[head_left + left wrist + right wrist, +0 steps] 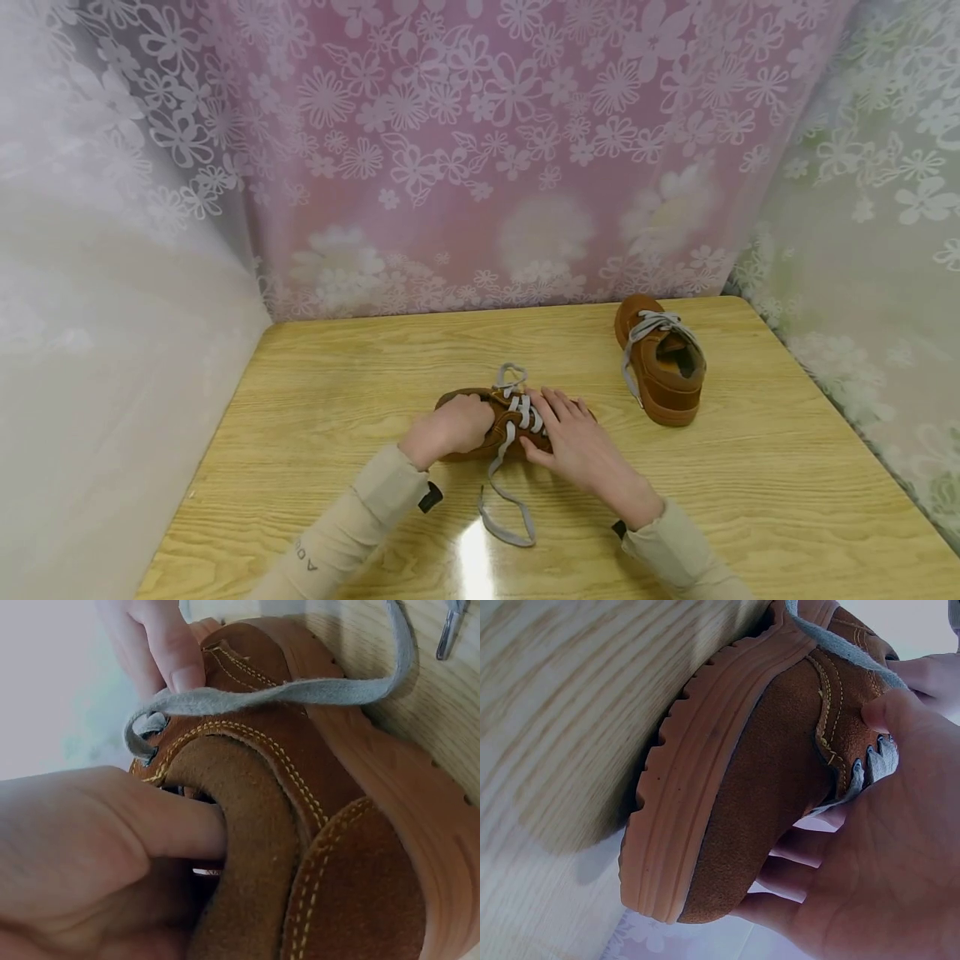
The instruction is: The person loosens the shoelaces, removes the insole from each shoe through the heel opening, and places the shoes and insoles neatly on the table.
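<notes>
A brown suede shoe (498, 437) lies on the table, toe to the right, with yellow stitching and a thick tan sole. My left hand (457, 427) reaches into its opening; in the left wrist view the fingertips are hidden inside. Over the front of the shoe, my right hand (573, 442) holds it, thumb on the near side and fingers on the far side, as the right wrist view shows. The grey lace (300, 691) is threaded through the eyelets. One loose end trails towards me on the table; the other lies curled beyond the shoe.
A second brown shoe (675, 396) with grey laces stands at the back right of the wooden table (337, 375). Flowered curtains (487, 167) hang behind the table and along both sides.
</notes>
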{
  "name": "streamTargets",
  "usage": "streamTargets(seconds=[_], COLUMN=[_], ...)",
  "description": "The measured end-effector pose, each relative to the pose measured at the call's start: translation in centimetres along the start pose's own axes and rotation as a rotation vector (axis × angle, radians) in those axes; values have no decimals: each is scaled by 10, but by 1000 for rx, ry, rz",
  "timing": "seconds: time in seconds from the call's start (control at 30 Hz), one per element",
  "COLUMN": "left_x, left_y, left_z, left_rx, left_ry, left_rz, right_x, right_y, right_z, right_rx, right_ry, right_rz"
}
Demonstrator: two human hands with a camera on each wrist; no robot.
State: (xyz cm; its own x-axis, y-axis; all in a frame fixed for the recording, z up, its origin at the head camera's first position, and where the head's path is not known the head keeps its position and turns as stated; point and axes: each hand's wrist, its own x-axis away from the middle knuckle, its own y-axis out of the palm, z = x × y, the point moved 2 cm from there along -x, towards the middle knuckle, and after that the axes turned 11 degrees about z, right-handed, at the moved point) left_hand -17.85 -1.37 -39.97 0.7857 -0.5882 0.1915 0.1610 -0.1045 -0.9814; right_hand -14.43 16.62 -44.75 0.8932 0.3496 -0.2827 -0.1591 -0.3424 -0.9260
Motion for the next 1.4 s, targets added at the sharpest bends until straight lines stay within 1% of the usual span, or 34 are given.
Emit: streamTargets(seconds=[0.07, 0.13, 0.3, 0.4, 0.53, 0.63, 0.67, 0.7, 0.77, 0.83, 0.87, 0.9, 0.97, 1.07, 1.13, 1.3, 1.33, 1.4], left_x=[1, 2, 7, 9, 9, 9, 7, 7, 8, 8, 9, 11, 11, 13, 15, 19, 20, 21], left_y=[1, 1, 0, 0, 2, 5, 10, 10, 9, 6, 4, -2, -3, -7, -10, -18, -18, -19], left_z=[1, 2, 1, -2, -5, -8, -11, -12, -14, -16, -17, -16, -17, -19, -20, -29, -32, -35], left_rx=[-13, -5, 22, 32, 25, 5, 0, 1, 28, 83, 106, 127, 150, 130, 115, 134, 148, 169], left_ry=[13, 13, -18, -24, 7, 54, 86, 104, 126, 133, 135, 122, 126, 140, 132, 53, 49, 62], left_rz=[35, 71, 146, 198, 280, 342, 372, 383, 389, 372, 368, 351, 361, 383, 385, 322, 314, 311], right_x=[0, 0, 0, 0, -1, -1, -1, 0, 0, 0, 0, 0, 0, 1, 1, 0, 0, 0], right_y=[0, 0, 1, 1, 1, 1, 1, 1, 1, 0, 0, 0, 0, 1, 1, 1, 1, 0], right_z=[0, 0, 0, 1, 1, 1, 1, 1, 1, 1, 1, 1, 1, 0, 0, 0, 0, 0], right_rx=[2, 0, -12, -15, -17, -18, -18, -18, -23, -28, -31, -31, -33, -33, -32, -28, -27, -27], right_ry=[-2, -3, 0, 1, -3, -1, 2, 5, 11, 15, 16, 15, 11, 0, -4, -4, -3, -2], right_rz=[0, -3, -13, -9, -8, -9, -9, -8, -6, -5, -5, -4, -2, 5, 11, 9, 7, 3])
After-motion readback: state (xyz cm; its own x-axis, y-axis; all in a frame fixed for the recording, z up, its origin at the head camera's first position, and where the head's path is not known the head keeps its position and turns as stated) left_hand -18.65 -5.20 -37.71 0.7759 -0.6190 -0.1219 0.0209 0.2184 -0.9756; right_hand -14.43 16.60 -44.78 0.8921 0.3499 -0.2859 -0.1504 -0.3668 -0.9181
